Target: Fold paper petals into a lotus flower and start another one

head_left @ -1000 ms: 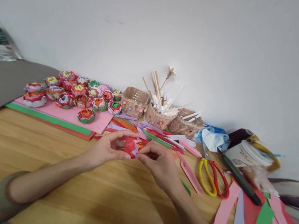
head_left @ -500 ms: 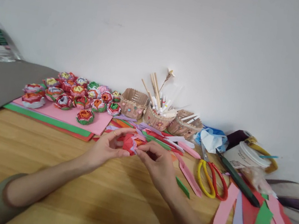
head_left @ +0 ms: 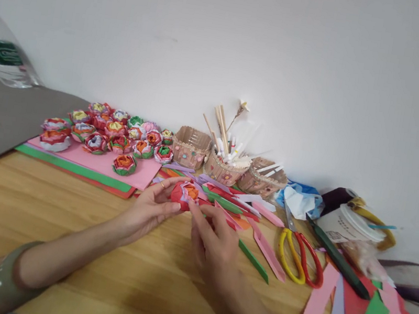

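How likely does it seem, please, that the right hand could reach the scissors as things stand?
Probably yes: between the right hand and the scissors only low-lying paper strips show, though its index finger is at the paper flower.

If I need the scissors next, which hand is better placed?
The right grip, probably: it is nearer the yellow-and-red-handled scissors, on its own side, and sits at the edge of the paper flower, while the left grip holds that flower.
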{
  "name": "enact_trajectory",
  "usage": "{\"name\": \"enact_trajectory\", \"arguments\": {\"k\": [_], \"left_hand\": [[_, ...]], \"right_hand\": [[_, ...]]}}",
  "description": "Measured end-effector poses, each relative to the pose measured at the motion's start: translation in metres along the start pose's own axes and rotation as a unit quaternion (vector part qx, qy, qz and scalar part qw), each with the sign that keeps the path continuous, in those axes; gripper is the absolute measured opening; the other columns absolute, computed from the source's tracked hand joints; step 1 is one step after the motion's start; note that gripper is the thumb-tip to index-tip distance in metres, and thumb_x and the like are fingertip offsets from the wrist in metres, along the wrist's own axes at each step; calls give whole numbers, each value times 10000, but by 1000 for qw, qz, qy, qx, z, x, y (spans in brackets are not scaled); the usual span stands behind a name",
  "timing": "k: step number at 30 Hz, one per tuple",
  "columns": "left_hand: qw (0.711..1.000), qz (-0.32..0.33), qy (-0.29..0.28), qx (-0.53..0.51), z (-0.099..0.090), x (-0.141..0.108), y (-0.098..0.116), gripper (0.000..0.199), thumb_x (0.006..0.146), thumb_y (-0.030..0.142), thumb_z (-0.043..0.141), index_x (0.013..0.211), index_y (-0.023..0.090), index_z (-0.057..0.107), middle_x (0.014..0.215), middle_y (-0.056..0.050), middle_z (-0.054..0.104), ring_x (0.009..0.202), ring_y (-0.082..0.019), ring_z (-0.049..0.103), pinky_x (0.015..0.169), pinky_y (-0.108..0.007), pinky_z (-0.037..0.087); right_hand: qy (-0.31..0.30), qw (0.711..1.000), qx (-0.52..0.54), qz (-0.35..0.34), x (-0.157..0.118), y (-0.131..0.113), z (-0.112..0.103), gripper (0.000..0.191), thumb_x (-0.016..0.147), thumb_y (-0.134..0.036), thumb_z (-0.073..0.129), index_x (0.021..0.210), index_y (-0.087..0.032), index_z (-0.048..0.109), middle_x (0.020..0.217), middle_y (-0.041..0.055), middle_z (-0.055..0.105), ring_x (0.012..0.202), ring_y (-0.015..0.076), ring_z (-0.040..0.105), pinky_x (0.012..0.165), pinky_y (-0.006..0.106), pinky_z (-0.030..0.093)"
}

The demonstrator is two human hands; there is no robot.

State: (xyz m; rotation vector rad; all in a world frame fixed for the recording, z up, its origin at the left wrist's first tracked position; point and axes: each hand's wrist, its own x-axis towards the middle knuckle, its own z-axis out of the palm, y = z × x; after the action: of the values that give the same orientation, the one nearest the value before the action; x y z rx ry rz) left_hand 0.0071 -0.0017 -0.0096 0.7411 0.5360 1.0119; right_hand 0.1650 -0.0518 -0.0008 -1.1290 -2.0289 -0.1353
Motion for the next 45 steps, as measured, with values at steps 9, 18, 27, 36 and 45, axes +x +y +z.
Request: {"name": "enact_trajectory", "arguments": {"k": [9, 18, 27, 36, 45], "left_hand": [[999, -16, -12, -45, 0, -2, 2, 513, 671, 61, 693, 1136, 249, 588, 1062, -17, 661, 900, -116, 622, 812, -210, 495], [998, -34, -43, 36, 4, -4, 6, 590, 668, 119, 704, 1203, 298, 533, 1226, -54, 541, 841, -169, 619, 568, -202, 529], [998, -14, -58, 35, 3, -3, 2, 598, 659, 104, 715, 1196, 299, 538, 1011, -25, 662, 942, -166, 585, 825, -281, 479], [996, -5, -52, 67, 1, -3, -1, 540, 654, 150, 728, 1153, 289, 574, 1012, -34, 665, 900, -174, 596, 782, -293, 491], [988, -2, -57, 145, -4, -1, -2, 535, 664, 197, 718, 1169, 280, 562, 881, -29, 671, 878, -210, 593, 721, -308, 493]], "right_hand": [[43, 998, 36, -1, 4, 0, -7, 447, 794, -18, 448, 1152, -251, 577, 914, 78, 540, 776, 159, 547, 604, 265, 472], [56, 968, 198, 143, 15, 0, -18, 179, 824, -117, 515, 902, -199, 653, 826, 38, 554, 673, 123, 517, 542, 233, 410], [-5, 936, 272, 224, 17, -1, -17, 129, 810, -180, 543, 812, -186, 672, 694, 13, 611, 603, 122, 520, 536, 237, 383], [-14, 934, 255, 250, 18, 0, -15, 94, 791, -203, 555, 759, -170, 636, 666, 2, 560, 542, 103, 451, 490, 225, 337], [-38, 939, 238, 244, 19, 0, -14, 126, 795, -203, 551, 708, -166, 635, 615, -9, 535, 535, 98, 432, 486, 221, 314]]}}
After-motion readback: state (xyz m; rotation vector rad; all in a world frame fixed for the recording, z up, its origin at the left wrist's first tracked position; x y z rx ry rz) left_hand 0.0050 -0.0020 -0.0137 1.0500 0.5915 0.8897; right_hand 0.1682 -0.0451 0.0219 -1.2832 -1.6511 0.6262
